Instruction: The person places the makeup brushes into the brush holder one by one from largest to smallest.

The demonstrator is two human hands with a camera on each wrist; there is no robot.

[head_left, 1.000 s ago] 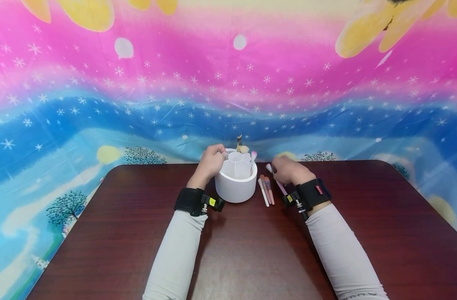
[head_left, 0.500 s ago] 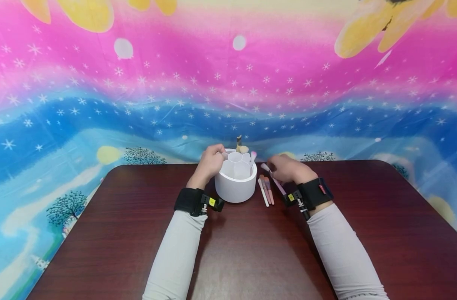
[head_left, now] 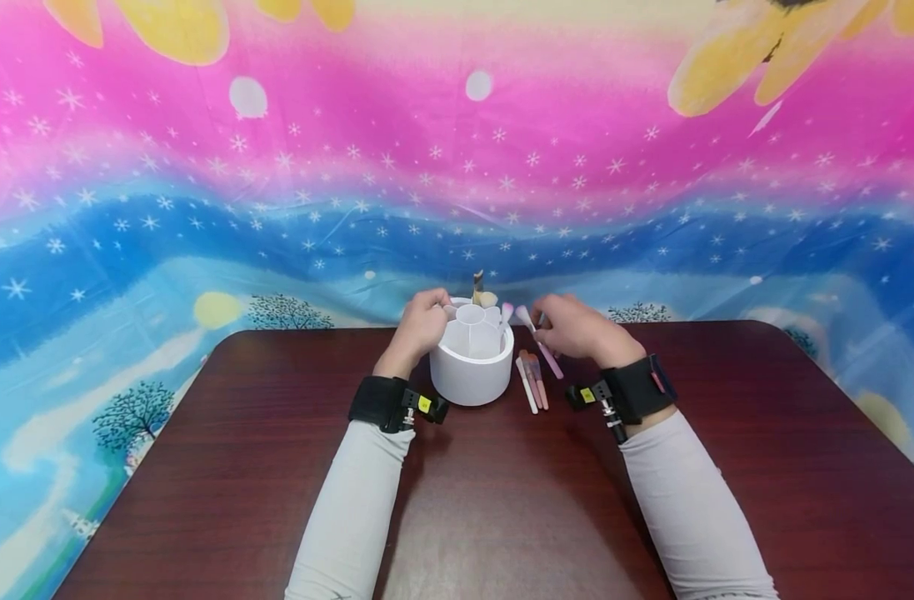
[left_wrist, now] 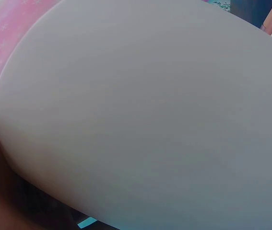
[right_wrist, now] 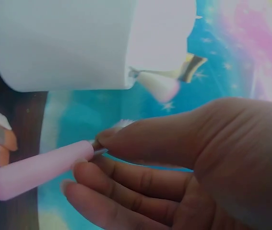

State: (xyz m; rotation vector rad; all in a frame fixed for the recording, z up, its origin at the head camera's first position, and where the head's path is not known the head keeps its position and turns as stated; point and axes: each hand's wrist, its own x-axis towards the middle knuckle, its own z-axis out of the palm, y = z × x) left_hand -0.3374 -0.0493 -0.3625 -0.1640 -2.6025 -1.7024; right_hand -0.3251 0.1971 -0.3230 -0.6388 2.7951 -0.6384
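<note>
Left hand (head_left: pixel 421 325) has its fingers curled at the left side of a white holder (head_left: pixel 471 382), pinching either the rim or the clear-looking divider (head_left: pixel 481 340) just inside it, can't tell which. Probably there to keep the thing steady. The holder stands upright near the middle of the table's (head_left: pixel 457 500) far edge, and its wall pretty much fills the left wrist view.

Past the back rim a gold-ish piece (head_left: pixel 477 287) and a cream round-tipped one (head_left: pixel 488 298) stick up, too small for me to say what exactly. On the right side a pink-tipped brush (head_left: pixel 507 312) leans in the holder. So I'd count that one as done, likely the back pair too.

Just right of the holder three brushes (head_left: pixel 540 392) lie side by side on the table, handle ends toward the near edge. Those look like what's left.

Furthest over, the right hand (head_left: pixel 576 332) pinches a pink-handled brush (head_left: pixel 550 358) between thumb and index finger, other fingers loosely out, bristles up by the far edge. That one's in progress, not in yet. Roughly halfway, if I had to guess
</note>
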